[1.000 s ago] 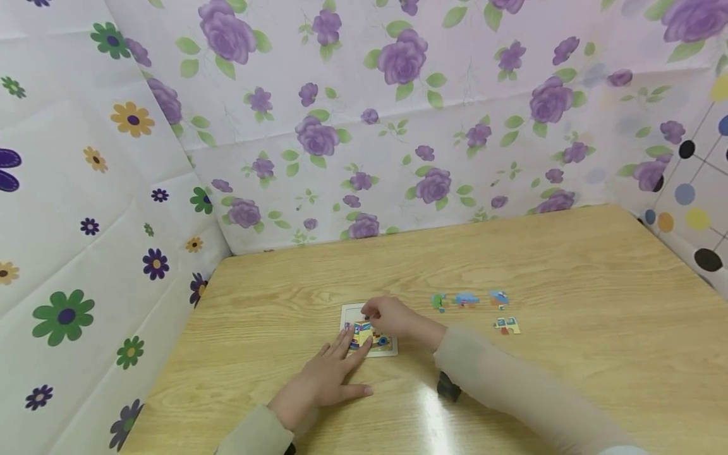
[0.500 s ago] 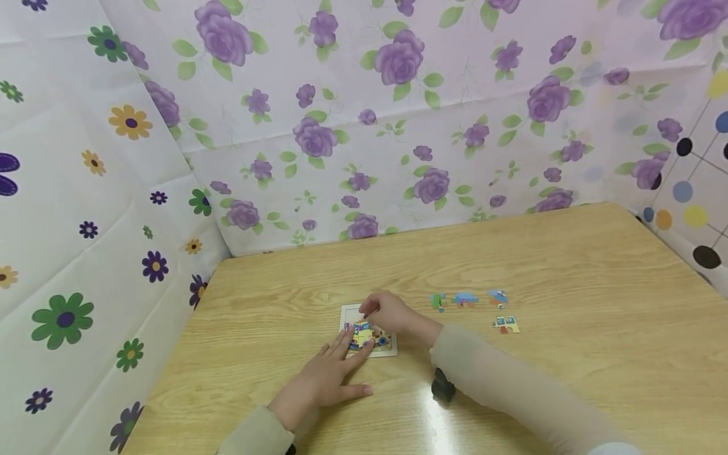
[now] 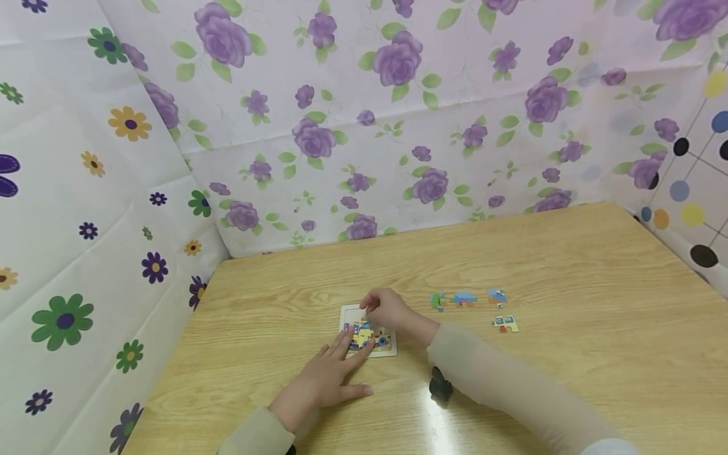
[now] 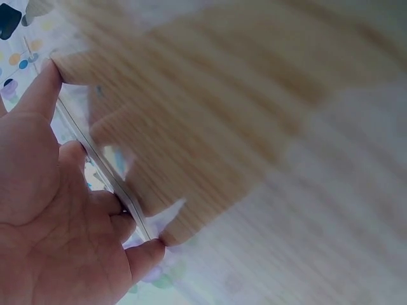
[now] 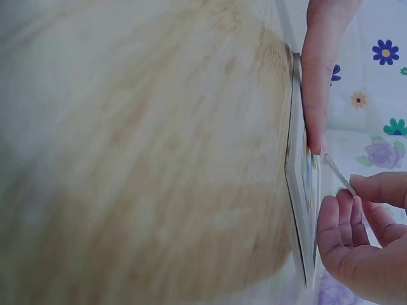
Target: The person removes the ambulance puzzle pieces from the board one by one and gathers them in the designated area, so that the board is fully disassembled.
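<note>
Puzzle (image 3: 351, 313), lower centre of frame.
It is touched by the left hand (image 3: 325, 376), fingers spread; a piece (image 5: 339, 174) is pinched above it by the right hand (image 3: 391, 311). Loose pieces (image 3: 465, 299) are seen right of centre.

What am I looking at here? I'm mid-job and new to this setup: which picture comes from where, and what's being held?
There is no machine here, just a person's two bare hands. The widest picture comes from a camera on the person's head, looking forward and down. The others come from cameras on each wrist, so the scene appears tilted there. The left hand rests spread fingers on a partly filled puzzle board on the wooden table. The right hand pinches a thin puzzle piece, seen nearly edge-on in the right wrist view. Four loose pieces lie to the right of the board: three in a row, one nearer the person.
</note>
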Action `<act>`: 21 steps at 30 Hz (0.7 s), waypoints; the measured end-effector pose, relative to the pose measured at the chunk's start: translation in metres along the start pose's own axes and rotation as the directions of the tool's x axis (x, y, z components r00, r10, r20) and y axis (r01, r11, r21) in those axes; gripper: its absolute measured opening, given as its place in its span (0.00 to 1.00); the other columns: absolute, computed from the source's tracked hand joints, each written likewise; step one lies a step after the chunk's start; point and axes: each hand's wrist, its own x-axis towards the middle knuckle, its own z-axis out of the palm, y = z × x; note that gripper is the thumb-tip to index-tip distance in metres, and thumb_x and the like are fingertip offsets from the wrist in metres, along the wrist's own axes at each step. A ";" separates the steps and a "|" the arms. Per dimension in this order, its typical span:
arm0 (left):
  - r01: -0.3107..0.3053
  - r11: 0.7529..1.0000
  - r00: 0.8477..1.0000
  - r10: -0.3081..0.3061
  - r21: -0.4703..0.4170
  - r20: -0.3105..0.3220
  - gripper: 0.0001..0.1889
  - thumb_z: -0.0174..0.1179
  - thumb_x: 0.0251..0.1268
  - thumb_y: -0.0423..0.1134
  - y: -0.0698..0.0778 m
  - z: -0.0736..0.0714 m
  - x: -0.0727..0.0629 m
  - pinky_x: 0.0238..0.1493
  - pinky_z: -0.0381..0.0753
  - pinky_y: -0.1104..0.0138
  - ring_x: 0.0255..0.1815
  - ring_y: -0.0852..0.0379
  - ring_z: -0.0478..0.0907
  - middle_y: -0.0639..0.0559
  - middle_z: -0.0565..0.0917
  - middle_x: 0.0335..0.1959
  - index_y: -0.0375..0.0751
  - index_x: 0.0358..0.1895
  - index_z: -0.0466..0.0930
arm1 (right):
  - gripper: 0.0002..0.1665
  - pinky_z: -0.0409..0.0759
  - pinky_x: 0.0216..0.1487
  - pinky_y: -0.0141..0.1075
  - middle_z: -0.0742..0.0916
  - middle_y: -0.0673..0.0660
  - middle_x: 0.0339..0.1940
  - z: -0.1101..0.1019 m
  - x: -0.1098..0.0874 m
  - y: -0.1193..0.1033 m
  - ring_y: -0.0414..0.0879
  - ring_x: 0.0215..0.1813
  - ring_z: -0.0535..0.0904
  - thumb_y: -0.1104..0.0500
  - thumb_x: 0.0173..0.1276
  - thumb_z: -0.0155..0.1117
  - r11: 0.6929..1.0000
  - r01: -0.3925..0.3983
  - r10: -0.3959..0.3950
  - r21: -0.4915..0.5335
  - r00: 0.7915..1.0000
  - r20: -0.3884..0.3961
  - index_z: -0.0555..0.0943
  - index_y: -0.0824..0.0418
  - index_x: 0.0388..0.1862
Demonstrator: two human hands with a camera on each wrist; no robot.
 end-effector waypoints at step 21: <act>-0.002 1.000 1.000 0.002 -0.031 0.008 0.41 0.50 0.63 0.65 0.001 -0.001 0.000 0.70 0.55 0.41 0.77 0.39 0.42 0.34 0.43 0.76 0.55 0.76 0.48 | 0.07 0.80 0.35 0.31 0.84 0.54 0.32 -0.026 -0.013 -0.003 0.42 0.34 0.78 0.66 0.62 0.64 1.000 0.007 -0.006 0.016 0.999 -0.037 0.82 0.66 0.40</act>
